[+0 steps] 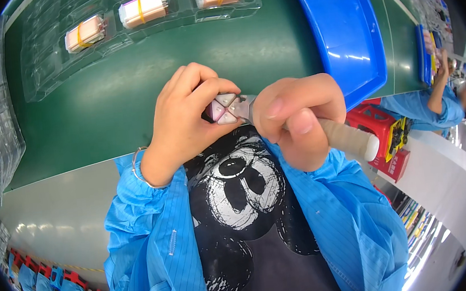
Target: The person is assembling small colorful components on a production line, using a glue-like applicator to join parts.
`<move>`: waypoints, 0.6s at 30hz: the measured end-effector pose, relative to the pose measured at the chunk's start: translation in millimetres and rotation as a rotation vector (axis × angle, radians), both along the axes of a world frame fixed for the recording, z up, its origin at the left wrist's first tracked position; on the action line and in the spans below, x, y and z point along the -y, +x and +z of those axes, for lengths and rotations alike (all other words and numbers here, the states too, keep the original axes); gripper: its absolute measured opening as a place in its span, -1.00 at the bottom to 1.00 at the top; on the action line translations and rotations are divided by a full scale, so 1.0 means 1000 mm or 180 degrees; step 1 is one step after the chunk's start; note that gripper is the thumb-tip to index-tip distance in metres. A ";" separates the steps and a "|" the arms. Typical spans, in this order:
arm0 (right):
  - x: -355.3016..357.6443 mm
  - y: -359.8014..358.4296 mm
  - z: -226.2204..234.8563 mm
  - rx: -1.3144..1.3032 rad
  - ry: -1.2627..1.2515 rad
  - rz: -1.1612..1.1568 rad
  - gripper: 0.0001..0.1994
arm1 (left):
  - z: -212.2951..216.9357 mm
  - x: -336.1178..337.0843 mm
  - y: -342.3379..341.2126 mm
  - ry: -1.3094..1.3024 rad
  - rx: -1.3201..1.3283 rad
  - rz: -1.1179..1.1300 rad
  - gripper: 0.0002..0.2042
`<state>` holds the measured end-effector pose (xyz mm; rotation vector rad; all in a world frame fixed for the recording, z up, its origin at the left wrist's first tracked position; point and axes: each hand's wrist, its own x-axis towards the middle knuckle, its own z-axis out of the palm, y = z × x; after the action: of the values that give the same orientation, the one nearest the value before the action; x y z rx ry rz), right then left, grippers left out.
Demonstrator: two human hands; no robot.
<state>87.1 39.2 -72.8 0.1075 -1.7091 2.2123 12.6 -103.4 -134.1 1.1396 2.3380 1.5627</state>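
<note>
Left hand (pixel 185 116) curled around a small pinkish-white block (pixel 221 109), fingers closed over its top and side, held just above the near edge of the green counter (pixel 235 50). Right hand (pixel 298 119) fisted tight on the pale wrapped handle of a metal-bladed tool (pixel 350 140), blade tip touching the block's face. Blue sleeves below both wrists, thin bracelet (pixel 138 167) on the left. Farther out on the counter, a clear plastic blister tray (pixel 57 67) with three pink-and-white packs bound by yellow rubber bands (pixel 143 10), each in its own compartment. To the right, a blue plastic tray (pixel 346 39) holding two small pink pieces at its far end. Beyond the counter edge on the right, red crates (pixel 374 123) and another person's blue-sleeved arm (pixel 437 106).
</note>
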 end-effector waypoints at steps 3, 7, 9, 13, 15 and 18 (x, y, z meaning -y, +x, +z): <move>-0.001 0.003 -0.004 0.0204 0.0008 0.0086 -0.87 | -0.002 0.000 0.001 0.0026 0.0016 0.0039 -0.63; -0.001 -0.004 -0.006 -0.0003 0.0174 0.0187 -0.80 | -0.001 -0.001 0.000 0.0001 -0.0035 -0.0043 -0.64; -0.004 -0.006 -0.009 -0.0250 -0.0016 0.0148 -0.83 | -0.003 -0.002 -0.003 0.0051 -0.0090 -0.0130 -0.65; -0.020 -0.016 0.006 -0.0647 -0.0965 -0.0033 -0.82 | 0.000 0.008 -0.002 0.0245 0.1025 -0.0367 -0.58; -0.029 -0.021 0.014 -0.0198 -0.0474 -0.0161 -0.80 | 0.002 0.011 0.002 0.1222 0.2531 -0.0390 -0.53; -0.037 -0.023 0.022 0.1136 0.0238 0.0049 -0.80 | 0.011 0.013 0.000 0.2185 0.3568 -0.0425 -0.29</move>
<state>63.7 76.3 -50.8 -0.2738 -1.9776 2.2838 13.0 -116.1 -123.3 0.2409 1.0138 2.1787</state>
